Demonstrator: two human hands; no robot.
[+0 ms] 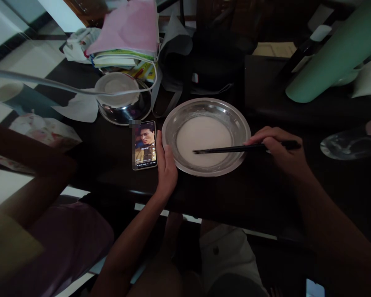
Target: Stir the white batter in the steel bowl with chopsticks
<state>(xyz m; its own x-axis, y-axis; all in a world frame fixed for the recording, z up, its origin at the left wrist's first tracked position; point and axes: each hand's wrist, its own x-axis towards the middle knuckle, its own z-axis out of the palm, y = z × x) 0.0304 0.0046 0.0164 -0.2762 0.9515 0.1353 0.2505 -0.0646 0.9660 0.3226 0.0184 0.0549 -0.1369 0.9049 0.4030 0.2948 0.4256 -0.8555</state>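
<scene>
A wide steel bowl [208,108] stands on the dark table, holding a milky white liquid [200,134]. At the bowl's left side my left hand [167,173] grips the rim, fingers along the outer wall and thumb by the edge. My right hand [282,152], to the right of the bowl, is closed around black chopsticks [235,149]. They reach over the right rim, nearly level, and their tips touch the white liquid; how deep they go I cannot tell. Just left of my left hand lies a lit phone [144,144] playing a video.
Behind the phone sits a shiny metal pot [123,109], crossed by a pale cable [77,88]. Books and a pink folder [130,27] are stacked beyond. A green cylinder [327,62] and a clear bottle [343,144] are at right. Another person's arm [34,165] is at left.
</scene>
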